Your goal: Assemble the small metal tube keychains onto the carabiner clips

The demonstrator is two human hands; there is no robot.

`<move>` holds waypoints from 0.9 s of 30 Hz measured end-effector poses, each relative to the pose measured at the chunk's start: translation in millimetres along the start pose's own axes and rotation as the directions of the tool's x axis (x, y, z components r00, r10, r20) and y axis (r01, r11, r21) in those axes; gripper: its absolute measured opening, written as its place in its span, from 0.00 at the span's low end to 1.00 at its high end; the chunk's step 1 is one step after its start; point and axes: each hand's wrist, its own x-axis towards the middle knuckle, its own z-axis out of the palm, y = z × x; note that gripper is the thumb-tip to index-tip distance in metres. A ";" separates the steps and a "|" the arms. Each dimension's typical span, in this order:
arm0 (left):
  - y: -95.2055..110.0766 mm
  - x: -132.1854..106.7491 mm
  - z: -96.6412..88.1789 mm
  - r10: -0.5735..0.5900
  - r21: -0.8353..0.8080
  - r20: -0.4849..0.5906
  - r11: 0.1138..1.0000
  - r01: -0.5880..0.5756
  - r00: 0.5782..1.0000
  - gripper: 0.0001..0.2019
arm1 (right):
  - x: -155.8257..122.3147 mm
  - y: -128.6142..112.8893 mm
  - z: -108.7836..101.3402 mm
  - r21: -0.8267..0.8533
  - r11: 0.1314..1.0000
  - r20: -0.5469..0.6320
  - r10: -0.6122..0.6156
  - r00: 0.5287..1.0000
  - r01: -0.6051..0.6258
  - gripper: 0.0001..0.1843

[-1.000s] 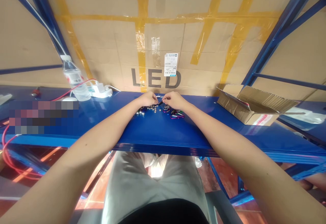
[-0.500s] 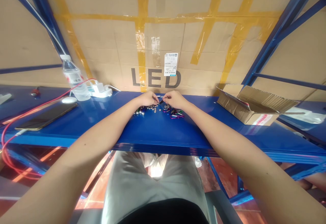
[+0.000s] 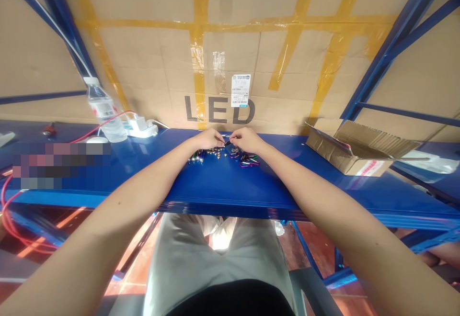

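My left hand and my right hand meet at the far side of the blue shelf. Both are closed in a pinch on one small dark piece held between them; it is too small to name. Just below the hands lie small metal parts, a few small dark cylinders to the left, and coloured carabiner clips to the right.
A water bottle and a white power strip with a red cable stand at the back left. An open cardboard box lies at the right. A large taped carton marked LED forms the back wall.
Both hands stay pinched together over the parts; the small dark piece between them shows slightly more. Nothing else has moved.
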 end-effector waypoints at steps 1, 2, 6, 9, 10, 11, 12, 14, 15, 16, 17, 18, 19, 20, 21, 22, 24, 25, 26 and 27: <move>-0.5 0.3 0.2 0.003 0.000 -0.002 1.000 -0.003 1.000 0.12 | 0.2 -0.1 -0.3 -0.001 1.000 -0.002 0.002 1.000 -0.002 0.11; -1.1 0.7 0.4 0.007 -0.002 -0.005 1.000 -0.007 1.000 0.12 | 0.4 -0.2 -0.6 0.000 1.000 -0.005 0.005 1.000 -0.005 0.11; -4.3 2.6 0.6 0.013 -0.019 -0.002 1.000 -0.013 1.000 0.11 | 0.1 -0.5 -2.3 0.002 1.000 -0.013 0.027 1.000 -0.027 0.12; -6.4 4.2 0.7 0.024 -0.017 0.004 1.000 -0.024 1.000 0.11 | -0.5 -0.8 -3.3 0.002 0.999 -0.014 0.040 0.999 -0.040 0.11; -6.8 4.6 0.7 0.030 -0.017 0.004 0.999 -0.030 1.000 0.11 | -0.6 -0.9 -3.5 0.001 0.999 -0.016 0.043 0.999 -0.043 0.11; -7.1 4.9 0.7 0.034 -0.018 0.005 0.999 -0.034 0.999 0.11 | -0.7 -0.9 -3.6 0.000 0.999 -0.017 0.045 0.999 -0.045 0.11; -7.2 5.1 0.5 0.037 -0.019 0.006 0.999 -0.037 0.999 0.11 | -0.7 -0.8 -3.7 -0.003 0.999 -0.020 0.047 0.999 -0.047 0.11; -7.1 5.2 -0.2 0.034 -0.014 0.010 0.999 -0.034 0.999 0.10 | -0.5 -0.5 -3.5 -0.015 0.999 -0.025 0.045 0.999 -0.046 0.11; -7.1 5.2 -0.7 0.029 -0.010 0.014 1.000 -0.028 0.999 0.10 | -0.4 -0.2 -3.3 -0.023 0.999 -0.027 0.043 0.999 -0.043 0.11; -7.1 5.2 -1.3 0.023 -0.007 0.017 1.000 -0.023 1.000 0.10 | -0.3 0.1 -3.1 -0.033 0.999 -0.028 0.039 0.999 -0.040 0.11; -7.4 5.3 -1.9 0.019 -0.008 0.021 1.000 -0.019 1.000 0.10 | -0.2 0.3 -3.0 -0.043 0.998 -0.029 0.034 0.999 -0.036 0.11; -8.0 5.6 -2.5 0.019 -0.012 0.024 1.000 -0.018 1.000 0.10 | -0.1 0.5 -2.9 -0.052 0.998 -0.027 0.031 0.999 -0.033 0.11; -9.0 6.0 -3.1 0.021 -0.019 0.027 1.000 -0.021 0.999 0.10 | -0.1 0.6 -2.9 -0.059 0.998 -0.024 0.030 0.999 -0.031 0.12; -10.1 6.5 -3.4 0.026 -0.025 0.028 0.999 -0.026 0.999 0.09 | -0.2 0.6 -2.9 -0.063 0.998 -0.022 0.029 0.999 -0.030 0.12; -11.5 7.0 -3.6 0.032 -0.028 0.027 0.999 -0.031 0.999 0.08 | -0.3 0.5 -3.0 -0.064 0.997 -0.020 0.029 0.999 -0.030 0.12; -12.7 7.4 -3.6 0.036 -0.027 0.023 0.999 -0.036 0.999 0.07 | -0.4 0.3 -3.0 -0.063 0.998 -0.019 0.030 0.999 -0.031 0.11; -14.5 7.5 -2.8 0.041 -0.015 0.003 0.999 -0.041 0.999 0.05 | -0.6 -0.1 -3.1 -0.061 0.998 -0.018 0.031 0.999 -0.032 0.11; -14.7 7.2 -2.1 0.044 -0.009 -0.013 0.999 -0.044 0.999 0.04 | -0.6 -0.2 -3.0 -0.061 0.998 -0.018 0.032 0.999 -0.033 0.11; -14.3 6.5 -1.3 0.045 -0.002 -0.030 0.999 -0.045 0.999 0.04 | -0.6 -0.2 -2.9 -0.062 0.998 -0.018 0.031 0.999 -0.032 0.11; -13.3 5.7 -0.4 0.047 0.005 -0.050 0.999 -0.047 0.998 0.04 | -0.5 0.0 -2.7 -0.064 0.998 -0.018 0.028 0.999 -0.030 0.11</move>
